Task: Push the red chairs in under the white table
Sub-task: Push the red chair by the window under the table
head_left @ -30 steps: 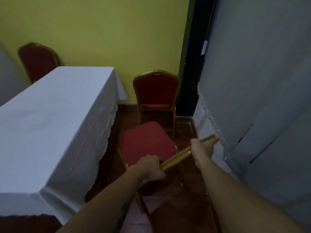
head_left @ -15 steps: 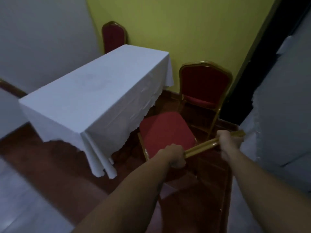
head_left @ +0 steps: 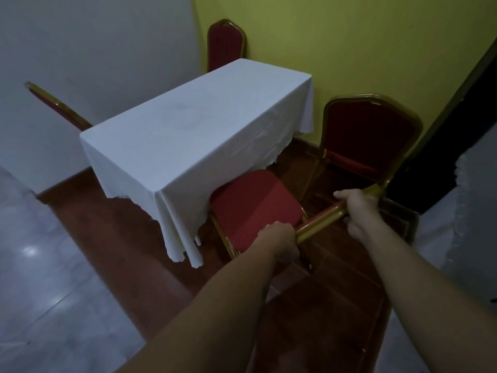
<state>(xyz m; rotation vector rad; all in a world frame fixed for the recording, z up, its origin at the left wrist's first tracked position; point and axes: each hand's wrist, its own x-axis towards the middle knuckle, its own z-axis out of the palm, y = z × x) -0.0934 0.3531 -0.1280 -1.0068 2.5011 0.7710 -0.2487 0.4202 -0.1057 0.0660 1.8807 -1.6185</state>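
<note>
Both hands — left hand, right hand — wrap the red chair top rail; rigid frame, likely light — seat beyond fingers.

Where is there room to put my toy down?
The white table top is bare from end to end. The grey floor left of it is open too. It is crowded where both hands hold the red chair against the tablecloth.
</note>
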